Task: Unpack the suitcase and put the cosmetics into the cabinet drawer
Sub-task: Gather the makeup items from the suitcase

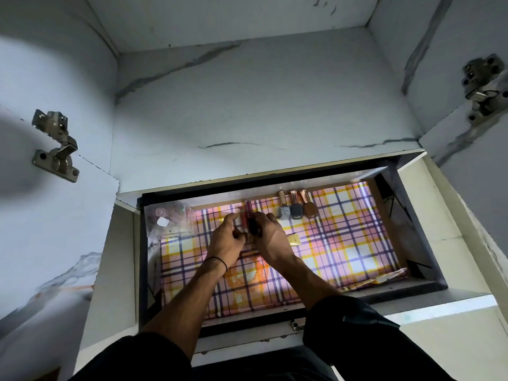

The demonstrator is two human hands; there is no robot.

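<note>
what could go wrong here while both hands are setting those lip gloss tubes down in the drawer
1. The left hand and right hand crowd the slim tubes; laid on the smooth checked liner, these may roll.
2. The three nail polish bottles lie close to the right hand; a careless withdrawal could knock them.
3. The clear box sits near the left hand and could get nudged.

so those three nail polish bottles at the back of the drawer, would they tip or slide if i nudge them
The three nail polish bottles lie flat on the checked liner, caps toward the back wall, so tipping seems unlikely. Their squarish bodies probably won't roll either. They look like glass on a smooth liner, so a nudge would likely slide them and knock them together.
</note>
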